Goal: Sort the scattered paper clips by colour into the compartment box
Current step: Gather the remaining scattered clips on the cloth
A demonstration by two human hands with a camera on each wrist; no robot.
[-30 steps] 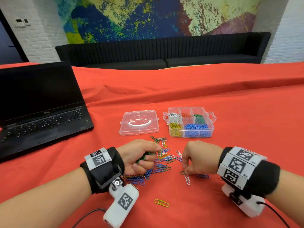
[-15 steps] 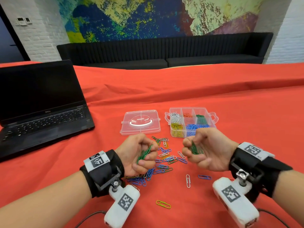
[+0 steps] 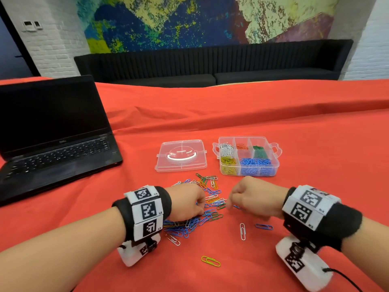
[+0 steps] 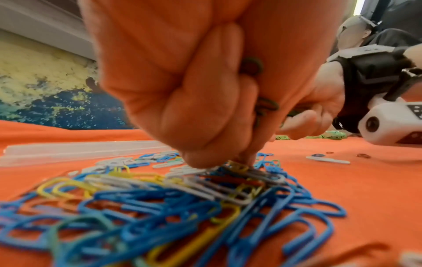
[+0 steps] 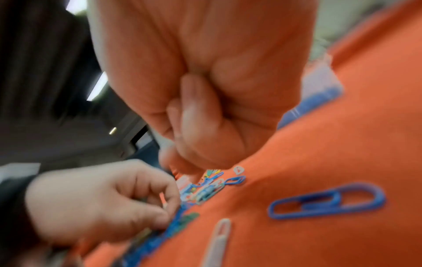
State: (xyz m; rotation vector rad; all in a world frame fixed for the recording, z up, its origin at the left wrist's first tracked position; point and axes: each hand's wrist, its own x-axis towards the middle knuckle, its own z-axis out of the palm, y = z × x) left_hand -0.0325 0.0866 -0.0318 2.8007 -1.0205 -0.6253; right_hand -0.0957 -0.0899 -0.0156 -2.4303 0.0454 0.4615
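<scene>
Mixed-colour paper clips lie in a pile on the red cloth, blue ones foremost. My left hand is palm down on the pile. It holds green clips in its curled fingers, whose tips touch the heap. My right hand is curled at the pile's right edge and seems to hold green clips too; its own wrist view is blurred. The clear compartment box stands behind, holding white, red, green, yellow and blue clips in separate sections.
The box's clear lid lies left of it. An open black laptop sits at far left. Single clips lie near me: white, blue, yellow, white.
Both hands were raised and turned to show green clips half a second ago. They have now rolled palm down and dropped onto the pile.
</scene>
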